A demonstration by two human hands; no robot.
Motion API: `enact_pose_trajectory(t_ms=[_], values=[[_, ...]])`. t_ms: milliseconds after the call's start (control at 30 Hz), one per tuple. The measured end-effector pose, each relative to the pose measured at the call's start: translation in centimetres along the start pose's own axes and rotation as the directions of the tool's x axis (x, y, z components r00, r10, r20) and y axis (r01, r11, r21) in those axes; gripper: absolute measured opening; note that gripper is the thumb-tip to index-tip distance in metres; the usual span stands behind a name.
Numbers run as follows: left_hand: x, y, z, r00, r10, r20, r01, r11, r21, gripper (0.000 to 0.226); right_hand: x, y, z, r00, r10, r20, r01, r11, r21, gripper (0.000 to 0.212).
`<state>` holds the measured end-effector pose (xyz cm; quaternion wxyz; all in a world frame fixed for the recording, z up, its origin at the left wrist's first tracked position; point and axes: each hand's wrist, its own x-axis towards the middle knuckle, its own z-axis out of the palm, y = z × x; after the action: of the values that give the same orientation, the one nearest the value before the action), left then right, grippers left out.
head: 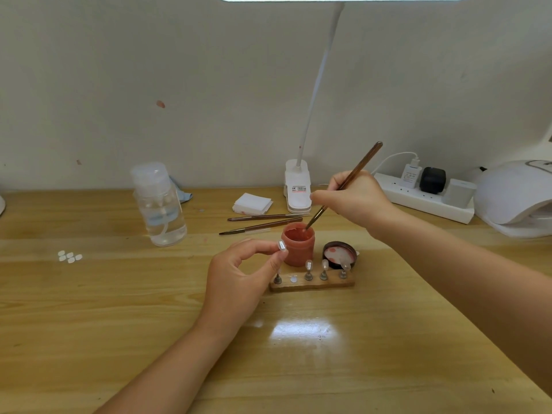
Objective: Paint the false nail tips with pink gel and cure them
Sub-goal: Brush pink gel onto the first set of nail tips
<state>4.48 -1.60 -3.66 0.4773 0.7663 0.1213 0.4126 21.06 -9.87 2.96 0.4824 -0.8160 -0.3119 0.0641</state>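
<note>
Two hands are seen above the wooden table (119,309). Nearest, the left hand (236,282) is raised with curled fingers, and a nail tip (282,245) is pinched between thumb and forefinger, just beside the pink gel jar (298,245). Three more tips are kept on the wooden holder (313,283). Farther, the right hand (355,198) is closed around a brush (343,186), whose tip is dipped into the jar.

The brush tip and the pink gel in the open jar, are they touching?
Touching. In the head view the right hand holds the brush slanted down into the jar, and its tip dips into the pink gel surface with no gap visible.
</note>
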Motion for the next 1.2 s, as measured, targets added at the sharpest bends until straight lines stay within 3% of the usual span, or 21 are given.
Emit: enact_pose_trajectory(t_ms=[200, 567, 733, 900, 1067, 1200], values=[[-0.1, 0.0, 0.0, 1.0, 0.005, 0.014, -0.005, 1.0, 0.009, 0.02, -0.5, 1.0, -0.2, 0.996, 0.083, -0.026, -0.079, 0.99, 0.114, 0.033], [-0.1, 0.0, 0.0, 1.0, 0.007, 0.024, -0.008, 0.999, 0.036, 0.02, -0.9, 1.6, -1.6, 0.997, 0.06, -0.054, -0.052, 0.989, 0.137, 0.035], [-0.1, 0.0, 0.0, 0.999, 0.029, 0.044, -0.031, 0.998, 0.048, 0.024, -2.8, 1.4, -1.8, 0.993, 0.077, -0.092, -0.04, 0.935, 0.351, 0.032], [0.0, 0.0, 0.1, 0.995, 0.087, 0.048, -0.09, 0.993, 0.075, 0.028, -7.1, 1.4, 0.2, 0.975, -0.196, -0.106, 0.222, 0.863, 0.454, 0.026], [0.1, -0.3, 0.3, 0.992, 0.118, 0.042, -0.119, 0.992, 0.042, 0.016, -9.8, 2.7, 2.4, 0.803, -0.536, -0.259, 0.591, 0.77, 0.24, 0.015], [0.1, -0.5, 0.2, 0.989, 0.137, 0.055, -0.14, 0.989, 0.04, 0.016, -10.2, 3.4, 3.3, 0.765, -0.583, -0.274, 0.638, 0.745, 0.197, 0.031]])
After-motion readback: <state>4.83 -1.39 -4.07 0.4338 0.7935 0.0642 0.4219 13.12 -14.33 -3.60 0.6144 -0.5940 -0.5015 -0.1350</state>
